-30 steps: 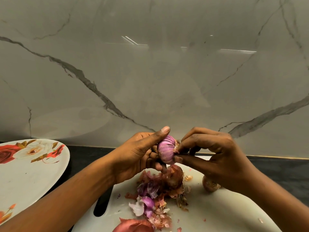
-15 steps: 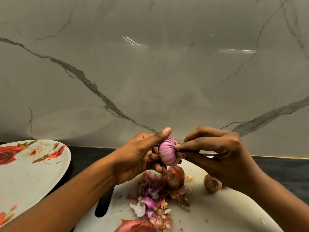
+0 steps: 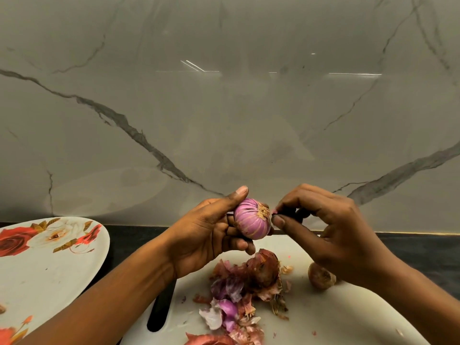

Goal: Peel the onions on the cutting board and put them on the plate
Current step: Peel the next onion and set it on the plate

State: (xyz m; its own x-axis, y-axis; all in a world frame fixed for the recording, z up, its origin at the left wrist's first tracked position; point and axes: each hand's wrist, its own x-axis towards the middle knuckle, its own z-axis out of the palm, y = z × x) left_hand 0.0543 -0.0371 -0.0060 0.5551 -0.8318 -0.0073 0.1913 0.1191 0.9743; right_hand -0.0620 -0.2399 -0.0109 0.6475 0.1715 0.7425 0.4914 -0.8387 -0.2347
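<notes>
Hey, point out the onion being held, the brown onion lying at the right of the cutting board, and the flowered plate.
held onion (image 3: 250, 224): head view, on its purple striped side.
brown onion (image 3: 321, 278): head view, on its dry outer skin.
plate (image 3: 49, 277): head view, on the bare white middle.

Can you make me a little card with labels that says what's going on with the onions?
holding: left hand grips the purple onion above the cutting board
peeling: right hand pinches a tiny pink bit of skin beside the onion's root end
waiting: brown onion lies on the board, under the right hand
scraps: pile of skins on the board
plate: flowered plate left of the board
</notes>
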